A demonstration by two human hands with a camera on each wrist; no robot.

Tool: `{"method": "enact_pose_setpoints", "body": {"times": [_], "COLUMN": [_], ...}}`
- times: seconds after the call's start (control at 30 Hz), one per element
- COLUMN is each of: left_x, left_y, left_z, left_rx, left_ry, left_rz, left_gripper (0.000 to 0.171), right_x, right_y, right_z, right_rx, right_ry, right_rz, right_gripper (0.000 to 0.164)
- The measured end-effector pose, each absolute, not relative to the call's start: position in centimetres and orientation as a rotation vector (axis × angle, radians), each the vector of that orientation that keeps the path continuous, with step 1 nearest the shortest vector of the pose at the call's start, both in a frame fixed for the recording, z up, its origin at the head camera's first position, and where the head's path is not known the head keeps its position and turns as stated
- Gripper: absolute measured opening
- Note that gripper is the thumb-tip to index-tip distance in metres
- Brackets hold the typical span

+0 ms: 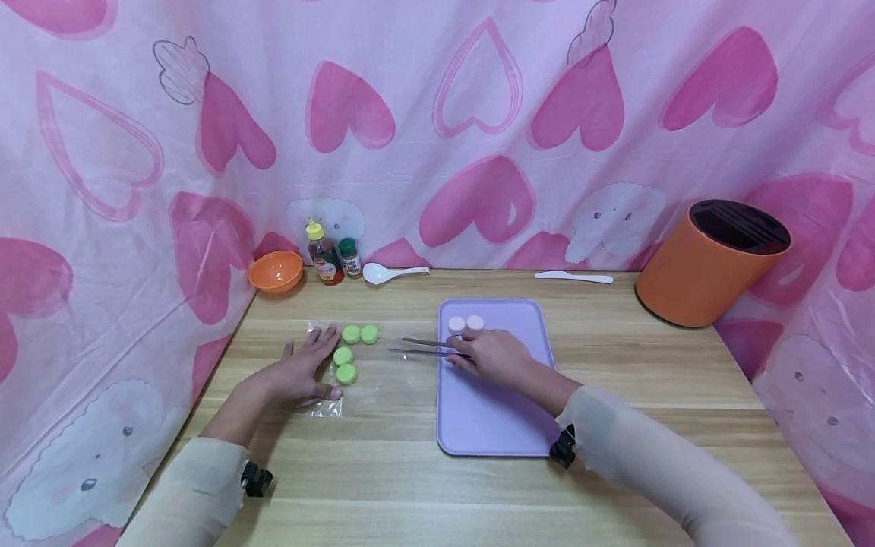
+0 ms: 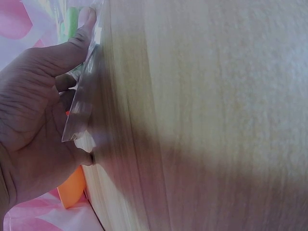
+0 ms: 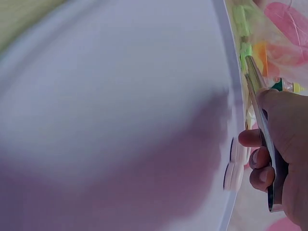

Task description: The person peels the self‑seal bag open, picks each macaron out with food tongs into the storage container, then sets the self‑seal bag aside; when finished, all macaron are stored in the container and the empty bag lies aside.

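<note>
Spread fingers of my left hand [image 1: 306, 367] rest on the left edge of a clear plastic sheet or bag [image 1: 383, 384]; its exact form is hard to tell. Several round green macarons [image 1: 346, 374] lie on or in this plastic, just right of that hand. My right hand [image 1: 494, 355] grips slim metal tongs [image 3: 264, 120] above the left side of a lilac tray [image 1: 495, 425]. The tongs' tips point left towards the green macarons, apart from each other and with nothing between them. Pale pink macarons [image 1: 475, 323] sit at the tray's upper left, partly hidden by my right hand.
Along the back stand an orange bowl [image 1: 276, 272], a yellow-capped sauce bottle [image 1: 324, 254] and a green-capped shaker [image 1: 350, 258]. A white spoon [image 1: 383, 273] and white knife [image 1: 574, 277] lie there too. An orange knife block [image 1: 707, 266] stands at the back right.
</note>
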State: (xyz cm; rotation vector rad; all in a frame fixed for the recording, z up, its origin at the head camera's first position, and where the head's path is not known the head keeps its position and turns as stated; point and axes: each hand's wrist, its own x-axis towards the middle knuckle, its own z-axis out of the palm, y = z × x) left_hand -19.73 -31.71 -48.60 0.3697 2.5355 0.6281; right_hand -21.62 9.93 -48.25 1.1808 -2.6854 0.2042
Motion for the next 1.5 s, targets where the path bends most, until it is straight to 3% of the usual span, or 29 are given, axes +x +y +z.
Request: {"method": "enact_pose_setpoints", "body": {"times": [0.83,1.5], "left_x": [-19.4,-19.5], "left_y": [-31.6,-31.8], "left_z": [-48.3,-48.3], "left_rx": [0.367,0.367], "left_ry": [2.541,2.539], "left_rz": [0.626,0.615], "left_gripper": [0.125,0.125], "right_x": [-23.4,-23.6], "right_y": [5.7,5.0], "right_z": [-49.0,-48.7], "right_rx": [1.134,1.140], "right_ry": [-2.692,-2.663], "right_rz": [0.212,0.181], "right_gripper": [0.029,0.029]}}
